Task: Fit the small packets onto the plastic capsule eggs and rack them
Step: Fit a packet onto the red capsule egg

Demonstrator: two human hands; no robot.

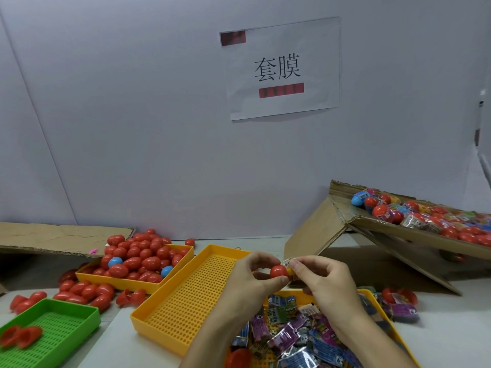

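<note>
My left hand point(252, 277) pinches a red capsule egg point(278, 271) between thumb and fingers above the table. My right hand point(322, 280) pinches a small clear packet point(289, 262) that sits over the egg's right end. Both hands meet over an empty perforated yellow tray point(186, 301). Below them a yellow tray point(396, 338) holds a heap of small printed packets point(297, 338). A third yellow tray point(125, 281) at the left is piled with red eggs point(140, 257) and two blue ones.
A tilted cardboard box point(414, 235) at the right holds several wrapped eggs point(425, 216). A green perforated tray point(61, 333) at the lower left holds red egg halves. Loose red eggs point(85, 290) lie on the table. Flat cardboard point(53, 237) lies at the far left.
</note>
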